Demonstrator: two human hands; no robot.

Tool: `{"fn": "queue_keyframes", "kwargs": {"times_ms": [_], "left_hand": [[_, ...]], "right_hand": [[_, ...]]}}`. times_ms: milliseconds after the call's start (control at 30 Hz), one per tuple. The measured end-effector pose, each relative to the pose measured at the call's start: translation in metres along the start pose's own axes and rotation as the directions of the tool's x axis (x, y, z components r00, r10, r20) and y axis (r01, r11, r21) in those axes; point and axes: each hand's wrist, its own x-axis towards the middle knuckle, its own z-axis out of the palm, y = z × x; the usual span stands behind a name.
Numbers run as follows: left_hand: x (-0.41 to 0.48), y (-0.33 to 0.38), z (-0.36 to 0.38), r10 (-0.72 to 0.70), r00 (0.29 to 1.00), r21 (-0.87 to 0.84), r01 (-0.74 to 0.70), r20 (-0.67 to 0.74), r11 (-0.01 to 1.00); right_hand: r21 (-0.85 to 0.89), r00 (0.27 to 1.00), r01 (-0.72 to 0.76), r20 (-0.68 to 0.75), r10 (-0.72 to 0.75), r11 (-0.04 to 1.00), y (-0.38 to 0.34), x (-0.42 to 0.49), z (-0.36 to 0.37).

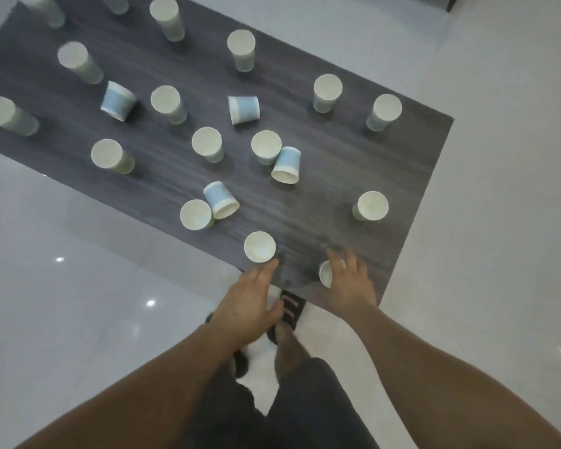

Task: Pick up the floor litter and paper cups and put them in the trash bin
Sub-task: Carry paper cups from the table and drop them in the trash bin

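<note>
Our right hand [350,280] hovered spread over a paper cup [325,273] by its thumb, our left hand [250,299] flat with fingertips at a second cup [259,247] just ahead — a hasty grab, we judged, could have knocked either off the dark table [337,228].

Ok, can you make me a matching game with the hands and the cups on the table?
1 left hand
2 right hand
3 blue cup
4 sandal

a lies on its side
b on the floor
c over the half-hidden cup
d fingertips by the upright cup

Pairs: 1-d, 2-c, 3-a, 4-b
</note>
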Motion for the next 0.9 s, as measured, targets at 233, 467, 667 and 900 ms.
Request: {"fn": "queue_keyframes", "kwargs": {"times_ms": [233, 467, 667, 900], "left_hand": [[0.029, -0.019, 0.02, -0.01, 1.0, -0.08, 0.009, -0.018, 0.997], [0.024, -0.038, -0.017, 0.01, 0.999, -0.128, -0.016, -0.047, 0.992], [0.006, -0.053, -0.04, -0.049, 0.991, -0.312, 0.008, -0.123, 0.95], [-0.026, -0.103, -0.025, -0.383, 0.919, -0.394, 0.319, -0.095, 0.862]], "right_hand": [[0.056, 0.999, -0.027, 0.04, 0.024, 0.998, -0.003, 0.023, 0.025], [0.401, 0.987, 0.144, -0.124, -0.102, 0.905, -0.09, -0.008, -0.013], [0.547, 0.949, 0.278, -0.028, -0.315, 0.789, -0.131, -0.017, -0.03], [-0.001, 0.951, 0.294, -0.103, -0.293, 0.956, -0.133, 0.046, 0.011]]}}
